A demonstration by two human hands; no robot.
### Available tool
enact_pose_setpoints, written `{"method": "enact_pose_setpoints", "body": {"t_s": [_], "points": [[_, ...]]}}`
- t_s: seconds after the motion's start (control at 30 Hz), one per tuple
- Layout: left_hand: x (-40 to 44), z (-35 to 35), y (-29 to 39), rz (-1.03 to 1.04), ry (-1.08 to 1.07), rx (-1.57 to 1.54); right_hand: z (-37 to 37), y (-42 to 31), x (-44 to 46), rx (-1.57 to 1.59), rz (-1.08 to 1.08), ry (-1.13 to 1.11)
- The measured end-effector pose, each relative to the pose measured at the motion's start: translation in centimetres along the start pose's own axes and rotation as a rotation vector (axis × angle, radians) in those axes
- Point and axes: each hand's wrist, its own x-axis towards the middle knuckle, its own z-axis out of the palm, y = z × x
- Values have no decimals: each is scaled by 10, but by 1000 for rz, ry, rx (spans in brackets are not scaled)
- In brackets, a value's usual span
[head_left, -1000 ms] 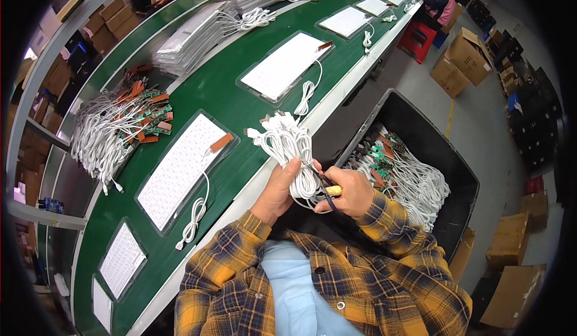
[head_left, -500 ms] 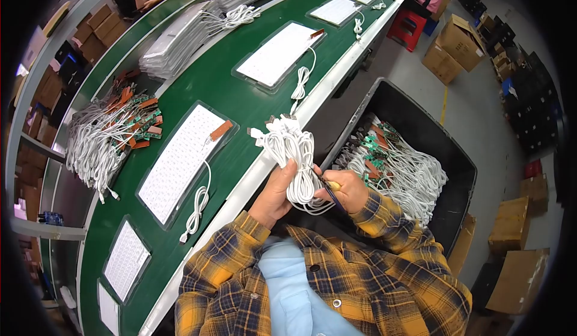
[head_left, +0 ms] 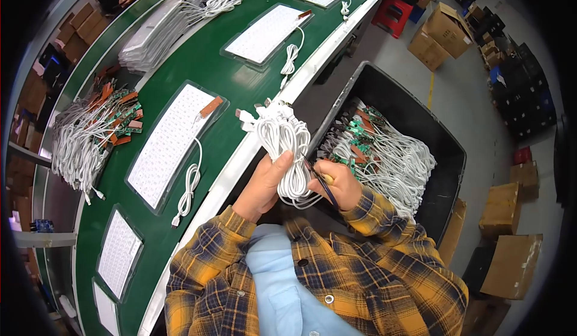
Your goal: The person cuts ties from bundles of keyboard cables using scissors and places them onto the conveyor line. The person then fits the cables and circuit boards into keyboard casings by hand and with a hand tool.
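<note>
A thick bundle of white USB cables (head_left: 277, 133) is gripped in my left hand (head_left: 262, 183), the thumb pressed across its front. The plugs point up and to the left, and the looped ends hang below. Closed around a slim dark tool with a yellow part (head_left: 327, 183), my right hand (head_left: 341, 186) is just right of the bundle. The tool's tip is against or very near the cables, and its exact kind is unclear. Behind my left hand, a white keyboard panel (head_left: 169, 150) in a clear tray lies on the green conveyor belt (head_left: 204, 66) with its own coiled cable.
A black bin (head_left: 448, 180) full of white cables with green boards stands to my right. Another cable pile (head_left: 84, 144) lies left of the belt, near stacked clear trays (head_left: 153, 33). Cardboard boxes (head_left: 442, 33) and a red stool (head_left: 390, 16) are farther off. Two people sit beyond.
The view has shifted, so the scene appears slightly farther left and higher. My left hand still grips the cable bundle, and my right hand keeps the tool beside it.
</note>
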Motion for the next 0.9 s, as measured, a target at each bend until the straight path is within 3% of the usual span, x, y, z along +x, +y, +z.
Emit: {"method": "enact_pose_setpoints", "body": {"t_s": [0.43, 0.57, 0.6, 0.73, 0.9], "points": [[-38, -44, -27, -52, -106, -238, 39, -5, -15, -107, -64, -71], [-48, -55, -29, -19, -129, -409, 47, -32, -9, -57, -88, 283], [-51, -56, -28, -20, -130, -407, 50, -33, -7, -56, -88, 285], [-61, -51, -23, -16, -86, -343, 62, -39, 1, -402, -490, 348], [-80, -66, -33, -36, 28, -164, 79, -48, -6, -531, -519, 279]]}}
